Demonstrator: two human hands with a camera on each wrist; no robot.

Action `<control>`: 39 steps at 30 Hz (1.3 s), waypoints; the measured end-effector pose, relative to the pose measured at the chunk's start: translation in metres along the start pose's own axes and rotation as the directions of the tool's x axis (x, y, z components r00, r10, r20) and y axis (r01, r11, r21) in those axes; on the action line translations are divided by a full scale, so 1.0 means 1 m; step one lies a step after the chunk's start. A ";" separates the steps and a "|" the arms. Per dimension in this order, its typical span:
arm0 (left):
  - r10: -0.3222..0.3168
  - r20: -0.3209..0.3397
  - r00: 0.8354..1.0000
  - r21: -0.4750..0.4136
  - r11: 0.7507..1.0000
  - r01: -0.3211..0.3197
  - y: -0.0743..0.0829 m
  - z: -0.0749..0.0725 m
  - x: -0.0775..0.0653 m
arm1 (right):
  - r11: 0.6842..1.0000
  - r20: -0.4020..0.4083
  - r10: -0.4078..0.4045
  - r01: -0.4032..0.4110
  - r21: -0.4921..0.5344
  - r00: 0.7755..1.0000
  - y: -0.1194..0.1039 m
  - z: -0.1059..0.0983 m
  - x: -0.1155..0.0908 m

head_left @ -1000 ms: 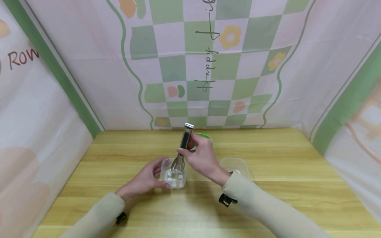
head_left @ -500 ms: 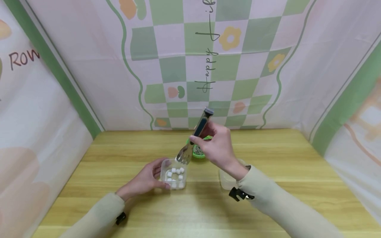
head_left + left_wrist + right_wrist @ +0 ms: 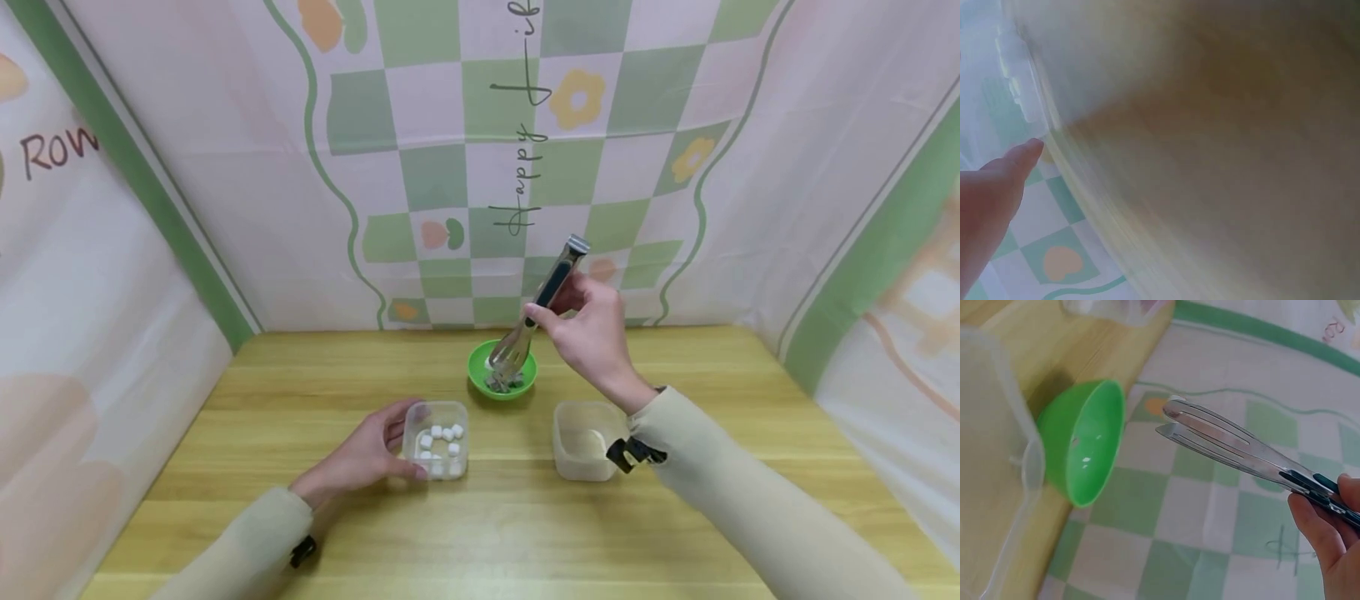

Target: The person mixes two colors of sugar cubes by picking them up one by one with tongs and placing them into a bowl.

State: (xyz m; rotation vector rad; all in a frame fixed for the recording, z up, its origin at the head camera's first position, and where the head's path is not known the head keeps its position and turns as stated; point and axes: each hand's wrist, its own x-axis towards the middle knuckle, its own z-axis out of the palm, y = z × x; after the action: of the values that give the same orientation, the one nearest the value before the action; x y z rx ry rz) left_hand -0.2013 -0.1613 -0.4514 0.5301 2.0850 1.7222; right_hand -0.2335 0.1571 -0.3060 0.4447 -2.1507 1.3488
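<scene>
In the head view my right hand (image 3: pixel 592 333) pinches a pair of metal serving tongs (image 3: pixel 553 285) with dark grips, slanted over a green bowl (image 3: pixel 480 385). A small white cube (image 3: pixel 488 363) shows at the tongs' tip. The right wrist view has the tongs (image 3: pixel 1229 440) with their tips close together and apart from the bowl (image 3: pixel 1054 437). Greyish patches inside the bowl cannot be identified. My left hand (image 3: pixel 367 450) holds a clear plastic container (image 3: pixel 437 408) by its left side, thumb in front, fingers behind. Several small white cubes (image 3: pixel 437 432) lie in it.
A second clear plastic container (image 3: pixel 573 467) stands on the right of the wooden table (image 3: pixel 510 533), partly behind the right wrist. Printed fabric (image 3: pixel 427 92) hangs at the table's back edge and along both sides.
My right hand has lifted the tongs out of the left container and carried them right and back, over the green bowl. My left hand stays on its container.
</scene>
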 end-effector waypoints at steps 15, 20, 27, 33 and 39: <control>0.029 0.063 0.998 -0.022 0.999 -0.028 0.001 -0.004 0.002 | 0.987 0.013 0.134 -0.132 -0.093 0.991 0.041 0.008 0.012; 0.027 0.061 0.998 -0.026 0.999 -0.025 0.000 -0.003 0.002 | 0.980 0.019 0.166 -0.163 -0.110 0.986 0.050 0.009 0.012; 0.027 0.058 0.998 -0.022 0.999 -0.026 0.001 -0.003 0.002 | 0.975 0.022 0.194 -0.191 -0.110 0.981 0.054 0.011 0.014; 0.029 0.058 0.998 -0.009 1.000 -0.028 0.001 -0.004 0.002 | 0.978 0.023 0.186 -0.183 -0.103 0.982 0.049 0.007 0.013; 0.026 0.060 0.998 -0.006 1.000 -0.026 0.001 -0.005 0.002 | 0.987 0.023 0.139 -0.137 -0.080 0.990 0.032 0.004 0.010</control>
State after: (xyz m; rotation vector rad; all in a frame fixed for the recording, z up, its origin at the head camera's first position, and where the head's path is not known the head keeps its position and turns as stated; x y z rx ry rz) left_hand -0.2055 -0.1639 -0.4497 0.6021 2.0399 1.7046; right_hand -0.2598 0.1677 -0.3234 0.2895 -2.2850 1.3331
